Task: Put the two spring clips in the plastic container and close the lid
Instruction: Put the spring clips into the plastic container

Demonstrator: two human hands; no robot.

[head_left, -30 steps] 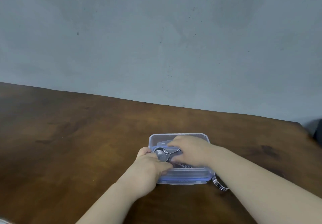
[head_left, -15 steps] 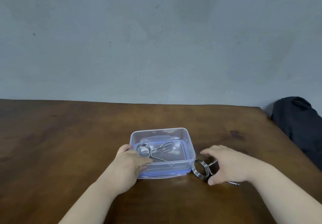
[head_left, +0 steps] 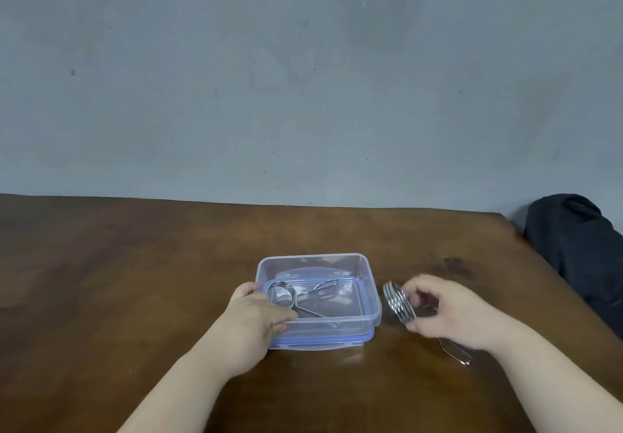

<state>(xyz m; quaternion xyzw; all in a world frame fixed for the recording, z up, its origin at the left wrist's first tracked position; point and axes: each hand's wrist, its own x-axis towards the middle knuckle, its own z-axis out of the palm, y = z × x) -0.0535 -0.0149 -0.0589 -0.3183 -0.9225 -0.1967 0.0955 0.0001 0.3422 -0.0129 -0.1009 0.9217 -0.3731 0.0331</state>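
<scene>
Two spring clips: one (head_left: 296, 299) inside the container (head_left: 371, 284), left hand (head_left: 256, 318) gripping its nine-o'clock wall; the other (head_left: 399, 303), at three o'clock, gripped by right hand (head_left: 441, 311), half hidden.

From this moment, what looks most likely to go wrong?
1. The second spring clip in the right hand may tangle with or ride up on the first clip already inside the plastic container, blocking closure.
2. The lid seems to lie beneath the container, so lifting it out may spill the clips.
</scene>
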